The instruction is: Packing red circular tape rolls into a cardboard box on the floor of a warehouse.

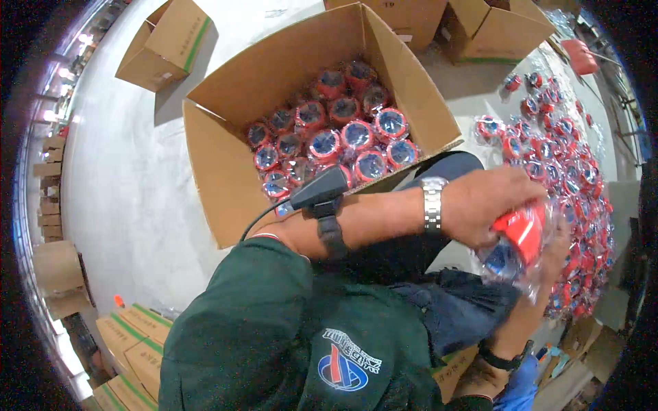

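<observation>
My left hand [490,205], with a silver watch at its wrist, reaches across to the right side. It is closed on a red round item [524,231] with a dark blue end, wrapped in clear plastic. My right hand [556,248] is at the wrapping's far right side; it is smeared and partly hidden, its fingers hard to make out. Left of my hands stands an open cardboard box [240,89] holding several rows of similar wrapped red items [323,144]. A large pile of the same wrapped items [569,171] lies on the floor beyond my right hand.
Other open cartons stand on the floor, one at the upper left [168,44] and one at the upper right [504,34]. Closed cartons with green tape [133,342] are stacked at the lower left. A red dustpan-like thing [580,57] lies by the pile.
</observation>
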### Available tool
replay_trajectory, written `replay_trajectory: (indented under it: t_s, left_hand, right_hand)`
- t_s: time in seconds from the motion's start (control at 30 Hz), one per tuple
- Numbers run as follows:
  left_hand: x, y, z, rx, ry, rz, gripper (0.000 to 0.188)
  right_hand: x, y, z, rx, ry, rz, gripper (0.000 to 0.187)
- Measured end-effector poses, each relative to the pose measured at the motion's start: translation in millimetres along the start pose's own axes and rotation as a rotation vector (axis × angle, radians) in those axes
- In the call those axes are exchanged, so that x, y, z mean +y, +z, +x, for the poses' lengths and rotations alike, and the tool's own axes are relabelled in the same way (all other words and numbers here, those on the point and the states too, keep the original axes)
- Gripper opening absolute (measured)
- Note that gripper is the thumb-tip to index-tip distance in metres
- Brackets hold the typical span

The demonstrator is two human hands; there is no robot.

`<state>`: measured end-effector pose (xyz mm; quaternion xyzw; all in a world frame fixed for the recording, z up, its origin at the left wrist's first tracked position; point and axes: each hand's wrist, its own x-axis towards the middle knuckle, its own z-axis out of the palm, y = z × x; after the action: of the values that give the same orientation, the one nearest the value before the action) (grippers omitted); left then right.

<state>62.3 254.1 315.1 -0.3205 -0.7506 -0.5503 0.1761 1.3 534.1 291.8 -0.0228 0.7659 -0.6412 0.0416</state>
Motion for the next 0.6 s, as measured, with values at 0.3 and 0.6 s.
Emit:
replay_trajectory:
  t_s: [0.3, 0.6]
  left_hand:
    - [-43, -104, -56, 0.093, -0.207, 0.301, 0.065]
    - [-248, -301, -268, 0.947, -0.839, 0.979, 0.058]
  right_hand:
    - [-4, 62, 24, -0.180, 0.103, 0.157, 0.008]
    - [72, -102, 29, 0.389, 0.259, 0.057, 0.017]
